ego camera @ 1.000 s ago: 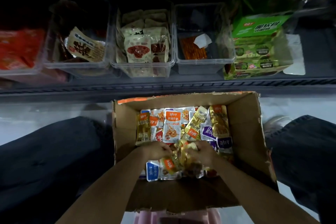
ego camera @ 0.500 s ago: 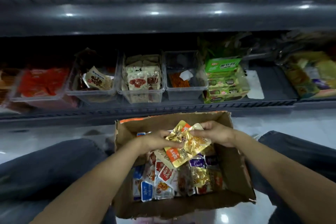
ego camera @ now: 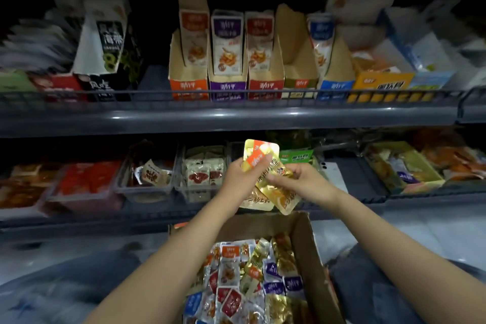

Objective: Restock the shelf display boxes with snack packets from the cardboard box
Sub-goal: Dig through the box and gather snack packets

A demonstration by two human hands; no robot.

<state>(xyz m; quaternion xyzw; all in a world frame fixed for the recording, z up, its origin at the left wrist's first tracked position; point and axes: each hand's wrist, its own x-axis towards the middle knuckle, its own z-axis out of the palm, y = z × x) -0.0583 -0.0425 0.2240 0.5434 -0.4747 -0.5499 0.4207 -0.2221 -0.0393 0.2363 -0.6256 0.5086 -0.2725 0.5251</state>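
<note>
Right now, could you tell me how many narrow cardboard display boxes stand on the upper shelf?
5, side by side, left to right: orange box, purple box, red box, olive box, blue box. Others may be hidden in the dark behind.

Lower shelf: row of clear plastic bins; green carton to their right. Upper shelf, left: black-and-white box, upright. Grey wire rail along upper shelf front.
</note>
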